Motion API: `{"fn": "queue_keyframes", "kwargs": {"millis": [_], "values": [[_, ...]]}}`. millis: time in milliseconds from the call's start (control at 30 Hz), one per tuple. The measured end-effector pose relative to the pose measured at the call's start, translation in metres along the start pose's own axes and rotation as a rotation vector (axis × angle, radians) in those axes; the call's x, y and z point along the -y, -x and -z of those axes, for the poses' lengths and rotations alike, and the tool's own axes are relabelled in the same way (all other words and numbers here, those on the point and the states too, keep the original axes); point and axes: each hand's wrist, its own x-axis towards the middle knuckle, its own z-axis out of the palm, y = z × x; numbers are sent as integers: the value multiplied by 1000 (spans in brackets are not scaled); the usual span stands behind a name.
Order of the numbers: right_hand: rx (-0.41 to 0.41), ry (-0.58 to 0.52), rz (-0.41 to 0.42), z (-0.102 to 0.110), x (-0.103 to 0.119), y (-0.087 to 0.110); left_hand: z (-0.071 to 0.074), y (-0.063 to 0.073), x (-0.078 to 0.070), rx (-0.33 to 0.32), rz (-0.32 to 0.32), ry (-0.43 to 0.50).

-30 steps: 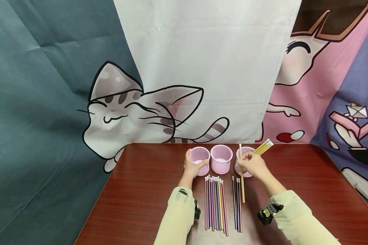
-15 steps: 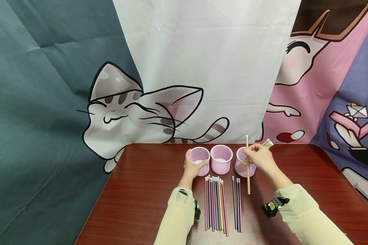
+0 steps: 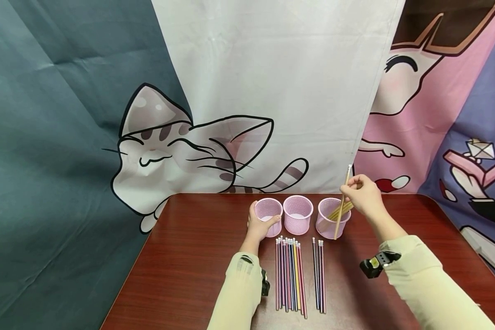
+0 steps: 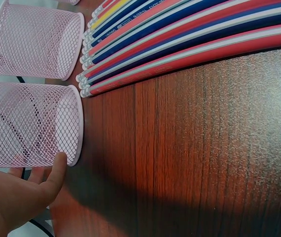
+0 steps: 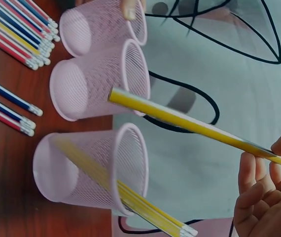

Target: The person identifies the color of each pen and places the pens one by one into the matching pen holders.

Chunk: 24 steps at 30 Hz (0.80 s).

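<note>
My right hand (image 3: 365, 197) pinches a yellow pencil (image 5: 190, 126) near its eraser end, above and in front of the right-hand pink mesh pencil cup (image 3: 323, 228). The pencil's lower end is outside that cup. Several other yellow pencils (image 5: 155, 212) lean inside it, eraser ends sticking out over the rim. At the left of the row, my left hand (image 3: 259, 228) holds another pink mesh cup (image 4: 27, 123), thumb at the front and fingers round its far side, partly hidden. Between these two stands a third pink cup (image 3: 298, 225) with no pencils in it.
A row of striped pencils (image 3: 289, 275) lies on the brown table (image 3: 189, 256), in front of the left and middle cups. A few dark and red striped pencils (image 3: 319, 277) lie to their right. A cartoon cloth (image 3: 297, 91) hangs behind the table.
My right hand has lifted the yellow pencil up and moved right and away, its lower end rising off the table area to the right cup's front. The left hand has stayed still.
</note>
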Motion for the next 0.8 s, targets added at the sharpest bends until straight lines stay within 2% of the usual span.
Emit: {"fn": "queue_keyframes", "kwargs": {"millis": [433, 633, 800], "values": [[-166, -50, -68, 15, 0, -13, 0, 1, 0, -4, -7, -6], [-157, -31, -117, 13, -11, -11, 0, 0, -1, -3, 1, -2], [-123, -155, -199, 5, -29, -8, 0, 1, 0, 0, 7, -7]]}}
